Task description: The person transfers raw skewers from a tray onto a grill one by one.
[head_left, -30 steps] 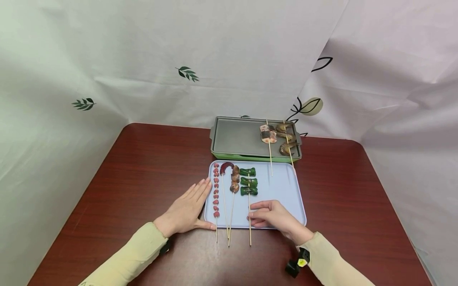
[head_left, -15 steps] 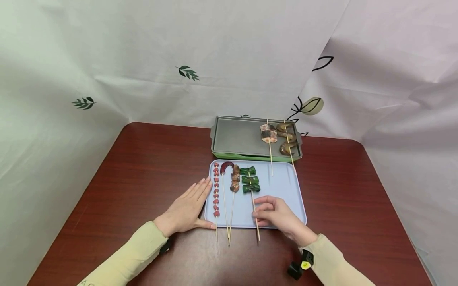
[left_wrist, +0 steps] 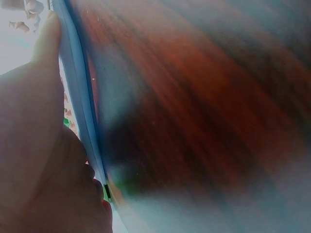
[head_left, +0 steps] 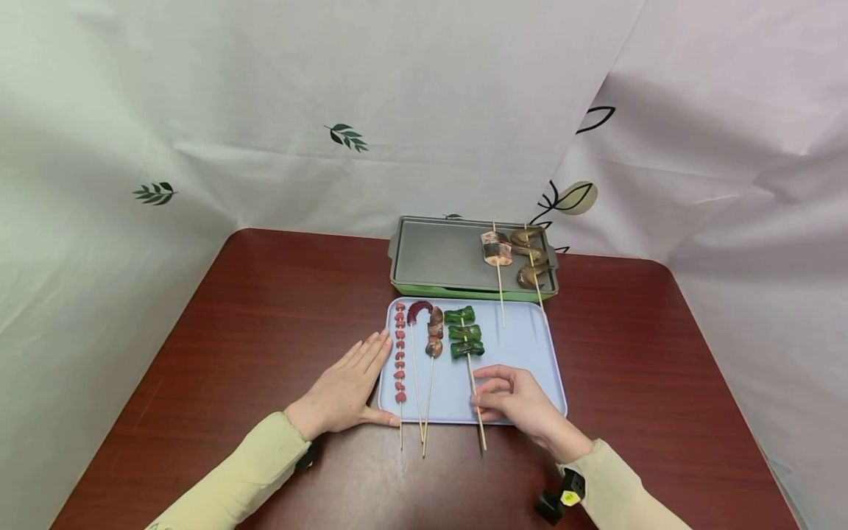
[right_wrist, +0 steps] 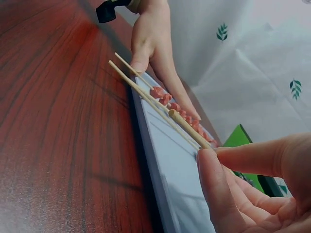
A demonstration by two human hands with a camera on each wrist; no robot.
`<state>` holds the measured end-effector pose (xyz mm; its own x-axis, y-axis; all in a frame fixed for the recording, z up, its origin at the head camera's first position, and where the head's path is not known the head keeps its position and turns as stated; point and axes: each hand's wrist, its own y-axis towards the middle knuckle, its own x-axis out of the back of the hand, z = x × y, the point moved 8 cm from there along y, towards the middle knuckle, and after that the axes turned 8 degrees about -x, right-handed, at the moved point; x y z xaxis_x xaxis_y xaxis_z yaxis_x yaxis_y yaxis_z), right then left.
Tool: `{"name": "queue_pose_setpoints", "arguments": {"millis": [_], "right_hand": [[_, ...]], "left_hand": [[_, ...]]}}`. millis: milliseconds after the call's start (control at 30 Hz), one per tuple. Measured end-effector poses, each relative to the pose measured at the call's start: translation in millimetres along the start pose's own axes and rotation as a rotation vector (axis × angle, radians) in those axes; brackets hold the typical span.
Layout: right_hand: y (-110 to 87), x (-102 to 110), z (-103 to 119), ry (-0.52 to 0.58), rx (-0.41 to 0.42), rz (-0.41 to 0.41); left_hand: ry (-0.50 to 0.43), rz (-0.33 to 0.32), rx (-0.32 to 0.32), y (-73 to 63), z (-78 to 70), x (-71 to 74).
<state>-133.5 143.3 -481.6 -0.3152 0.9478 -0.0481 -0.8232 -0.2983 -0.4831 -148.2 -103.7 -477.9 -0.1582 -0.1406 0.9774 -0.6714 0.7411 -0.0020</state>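
Note:
My right hand pinches the bare stick of a skewer of green rolled vegetables between thumb and fingers, over the right half of the light blue tray. In the right wrist view the stick's blunt end juts past the fingertips. My left hand lies flat along the tray's left edge, fingers straight, thumb at its near corner. Beside the green skewer lie a brown-chunk skewer, a curled dark red tentacle skewer and a skewer of small red pieces. Their stick ends overhang the near rim.
Behind the tray stands a grey griddle pan on a green base. At its right lie a skewer of fish chunks and one of brown curled pieces, sticks reaching over the tray. A pale curtain hangs behind the table.
My right hand has shifted slightly right, swinging the green skewer's stick end rightward so it slants. The skewer's lower pieces have moved right a little. My left hand has stayed in place.

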Motion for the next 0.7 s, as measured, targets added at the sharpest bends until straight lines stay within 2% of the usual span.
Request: {"name": "queue_pose_setpoints", "arguments": {"millis": [333, 700], "right_hand": [[-8.1, -3, 10, -0.031, 0.04, 0.015], [-20.5, -6, 42, -0.127, 0.165, 0.018]], "left_hand": [[0.003, -0.014, -0.016, -0.7, -0.9, 1.3], [-0.001, -0.004, -0.007, 0.1, -0.2, -0.8]]}}
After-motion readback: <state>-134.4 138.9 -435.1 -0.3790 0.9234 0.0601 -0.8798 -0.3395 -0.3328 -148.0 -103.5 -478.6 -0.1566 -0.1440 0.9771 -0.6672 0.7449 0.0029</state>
